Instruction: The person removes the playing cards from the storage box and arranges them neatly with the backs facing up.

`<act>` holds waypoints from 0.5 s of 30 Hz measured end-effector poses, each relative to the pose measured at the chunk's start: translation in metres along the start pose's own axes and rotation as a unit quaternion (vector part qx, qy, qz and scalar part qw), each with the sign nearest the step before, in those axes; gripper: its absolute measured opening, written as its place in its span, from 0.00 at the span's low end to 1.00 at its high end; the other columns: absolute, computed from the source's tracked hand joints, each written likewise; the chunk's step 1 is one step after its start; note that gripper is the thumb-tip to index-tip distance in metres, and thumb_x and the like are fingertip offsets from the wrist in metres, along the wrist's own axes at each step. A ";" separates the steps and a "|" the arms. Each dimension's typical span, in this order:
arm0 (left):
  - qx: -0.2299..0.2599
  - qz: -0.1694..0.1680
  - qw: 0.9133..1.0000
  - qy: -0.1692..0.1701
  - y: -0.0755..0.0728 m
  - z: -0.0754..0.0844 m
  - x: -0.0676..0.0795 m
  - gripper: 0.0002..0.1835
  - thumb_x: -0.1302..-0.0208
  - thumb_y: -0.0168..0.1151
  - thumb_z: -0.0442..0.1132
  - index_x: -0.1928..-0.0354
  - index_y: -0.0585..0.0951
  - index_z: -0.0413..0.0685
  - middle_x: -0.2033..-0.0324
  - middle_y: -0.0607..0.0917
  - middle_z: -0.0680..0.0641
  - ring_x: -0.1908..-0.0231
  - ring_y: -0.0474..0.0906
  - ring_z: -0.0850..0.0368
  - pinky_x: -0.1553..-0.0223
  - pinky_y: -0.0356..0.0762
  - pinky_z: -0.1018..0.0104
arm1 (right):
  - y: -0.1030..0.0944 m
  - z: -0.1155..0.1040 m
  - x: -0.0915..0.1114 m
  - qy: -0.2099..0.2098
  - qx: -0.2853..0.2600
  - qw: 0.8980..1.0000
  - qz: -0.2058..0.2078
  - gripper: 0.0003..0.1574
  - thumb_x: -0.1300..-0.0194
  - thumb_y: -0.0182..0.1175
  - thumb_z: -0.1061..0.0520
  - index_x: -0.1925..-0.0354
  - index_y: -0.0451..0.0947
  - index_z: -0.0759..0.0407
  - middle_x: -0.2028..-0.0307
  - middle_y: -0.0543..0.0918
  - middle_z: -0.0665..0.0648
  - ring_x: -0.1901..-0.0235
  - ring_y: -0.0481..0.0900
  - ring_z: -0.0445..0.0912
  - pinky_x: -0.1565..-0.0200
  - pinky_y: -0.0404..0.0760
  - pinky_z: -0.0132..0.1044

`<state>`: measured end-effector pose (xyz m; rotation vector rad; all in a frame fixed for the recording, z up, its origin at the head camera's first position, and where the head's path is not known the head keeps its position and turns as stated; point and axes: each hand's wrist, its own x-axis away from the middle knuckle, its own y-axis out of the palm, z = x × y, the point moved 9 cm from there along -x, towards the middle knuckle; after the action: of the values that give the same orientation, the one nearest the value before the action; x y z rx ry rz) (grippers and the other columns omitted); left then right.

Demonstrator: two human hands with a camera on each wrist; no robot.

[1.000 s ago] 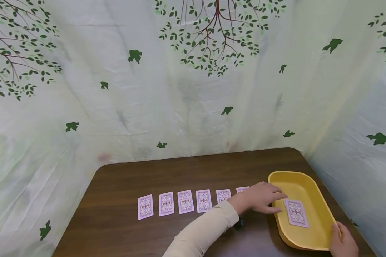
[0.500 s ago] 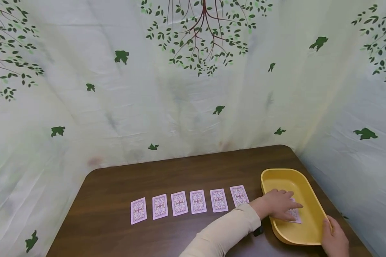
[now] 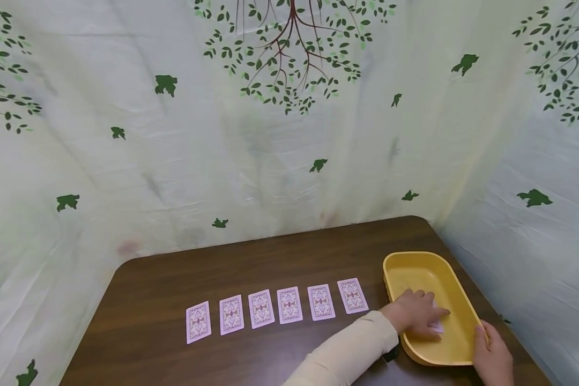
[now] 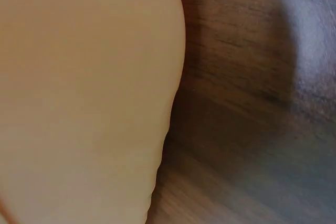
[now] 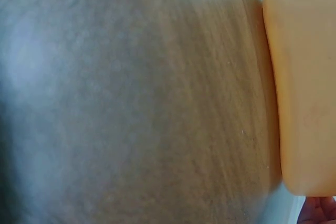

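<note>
In the head view, my left hand (image 3: 417, 315) reaches down into a yellow tray (image 3: 417, 257), over a playing card (image 3: 436, 325) lying on its floor. Its fingers look spread across the card and hide most of it; whether more cards lie beneath cannot be seen. My right hand (image 3: 494, 354) grips the tray's near right rim, thumb on the inner side. Both wrist views show mostly the tray's outer wall (image 4: 84, 87) and tabletop; fingertips of the right hand (image 5: 317, 211) show at the bottom of the right wrist view.
Several playing cards (image 3: 289, 305) lie face down in a spaced row on the brown table (image 3: 251, 257), left of the tray. A cloth wall (image 3: 270, 203) printed with leaves and branches hangs behind. A small black object (image 3: 391, 354) is partly hidden under the left sleeve.
My left hand has moved from the tray's left rim to the right, onto the card inside, covering most of it. My right hand keeps its grip on the rim. The whole view has shifted slightly.
</note>
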<state>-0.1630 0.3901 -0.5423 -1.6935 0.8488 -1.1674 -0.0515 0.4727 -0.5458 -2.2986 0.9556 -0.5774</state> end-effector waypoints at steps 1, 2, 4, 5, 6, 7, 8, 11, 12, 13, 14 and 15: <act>-0.002 -0.001 1.000 0.002 0.000 0.000 0.000 0.35 0.46 0.43 0.74 0.35 0.51 0.88 0.39 0.58 0.62 0.43 0.56 0.67 0.46 0.55 0.65 | 0.000 -0.001 0.000 -0.003 -0.002 1.000 0.001 0.34 0.28 0.31 0.45 0.41 0.59 0.72 0.54 0.69 0.77 0.63 0.71 0.62 0.63 0.68 0.53; -0.003 -0.002 1.000 0.002 0.001 0.001 0.001 0.35 0.47 0.43 0.74 0.35 0.51 0.89 0.39 0.58 0.61 0.43 0.56 0.66 0.46 0.55 0.65 | 0.001 -0.001 0.001 -0.003 -0.001 1.000 0.002 0.34 0.28 0.31 0.45 0.40 0.58 0.72 0.53 0.68 0.77 0.62 0.71 0.62 0.62 0.67 0.54; -0.007 -0.004 1.000 0.001 0.001 0.001 0.001 0.35 0.48 0.44 0.75 0.35 0.51 0.90 0.39 0.57 0.61 0.43 0.56 0.66 0.45 0.55 0.64 | 0.001 -0.001 0.001 -0.003 -0.002 1.000 0.005 0.34 0.28 0.31 0.45 0.40 0.58 0.72 0.52 0.68 0.77 0.61 0.70 0.63 0.60 0.66 0.56; -0.011 -0.005 1.000 0.000 0.002 0.001 0.001 0.35 0.49 0.44 0.75 0.36 0.51 0.90 0.38 0.57 0.61 0.43 0.56 0.66 0.45 0.55 0.64 | 0.001 -0.002 0.001 -0.003 -0.002 1.000 0.005 0.34 0.28 0.31 0.45 0.40 0.58 0.72 0.51 0.67 0.77 0.60 0.70 0.64 0.59 0.66 0.57; -0.013 -0.005 1.000 -0.001 0.002 0.001 0.001 0.35 0.49 0.44 0.76 0.36 0.51 0.91 0.38 0.56 0.61 0.43 0.56 0.65 0.45 0.55 0.64 | 0.001 -0.002 0.001 -0.003 -0.002 1.000 0.005 0.34 0.27 0.30 0.45 0.40 0.58 0.72 0.51 0.67 0.77 0.59 0.69 0.64 0.58 0.65 0.58; -0.016 -0.005 1.000 -0.001 0.002 0.001 0.000 0.35 0.49 0.44 0.76 0.37 0.52 0.92 0.38 0.56 0.61 0.43 0.56 0.65 0.45 0.55 0.64 | 0.001 -0.002 0.001 -0.003 -0.002 1.000 0.005 0.34 0.27 0.30 0.45 0.40 0.57 0.72 0.50 0.66 0.77 0.58 0.69 0.64 0.57 0.65 0.58; -0.019 -0.006 1.000 -0.001 0.002 0.001 0.000 0.34 0.49 0.44 0.76 0.37 0.52 0.93 0.38 0.56 0.61 0.43 0.56 0.65 0.45 0.55 0.64 | 0.001 -0.002 0.000 -0.003 -0.003 1.000 0.005 0.34 0.27 0.30 0.45 0.39 0.57 0.72 0.50 0.66 0.77 0.58 0.69 0.64 0.57 0.65 0.58; -0.023 -0.010 1.000 0.001 0.003 0.002 -0.002 0.33 0.49 0.44 0.76 0.38 0.52 0.95 0.38 0.56 0.61 0.43 0.55 0.66 0.45 0.55 0.64 | 0.000 -0.002 0.000 -0.002 -0.005 1.000 0.003 0.34 0.27 0.31 0.45 0.39 0.57 0.72 0.50 0.66 0.76 0.58 0.69 0.64 0.58 0.65 0.57; -0.025 -0.012 1.000 0.003 0.004 0.002 -0.002 0.32 0.49 0.43 0.75 0.39 0.52 0.95 0.38 0.56 0.61 0.42 0.54 0.65 0.44 0.54 0.64 | 0.000 -0.002 0.000 -0.002 -0.006 1.000 0.003 0.34 0.27 0.31 0.45 0.39 0.57 0.72 0.50 0.66 0.76 0.58 0.69 0.64 0.58 0.65 0.57; -0.026 -0.013 1.000 0.005 0.004 0.002 -0.003 0.32 0.49 0.43 0.75 0.39 0.52 0.96 0.37 0.55 0.60 0.41 0.53 0.64 0.44 0.53 0.63 | 0.000 -0.002 0.000 -0.001 -0.006 1.000 0.003 0.34 0.27 0.31 0.46 0.39 0.57 0.72 0.49 0.66 0.76 0.58 0.69 0.64 0.58 0.65 0.57; -0.028 -0.014 0.999 0.007 0.004 0.003 -0.003 0.32 0.48 0.42 0.75 0.38 0.51 0.96 0.36 0.55 0.60 0.40 0.52 0.63 0.43 0.52 0.63 | 0.000 -0.001 0.000 -0.001 -0.006 1.000 0.004 0.34 0.27 0.31 0.46 0.39 0.57 0.72 0.49 0.66 0.77 0.58 0.69 0.64 0.58 0.65 0.57; -0.029 -0.015 0.999 0.008 0.005 0.003 -0.004 0.32 0.48 0.42 0.75 0.38 0.50 0.96 0.35 0.54 0.59 0.38 0.51 0.61 0.42 0.51 0.62 | 0.000 -0.001 0.001 -0.002 -0.006 1.000 0.003 0.34 0.27 0.30 0.46 0.39 0.57 0.72 0.49 0.66 0.77 0.58 0.69 0.64 0.57 0.65 0.57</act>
<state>-0.1616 0.3927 -0.5484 -1.7514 0.8785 -1.1879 -0.0520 0.4718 -0.5447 -2.3051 0.9666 -0.5668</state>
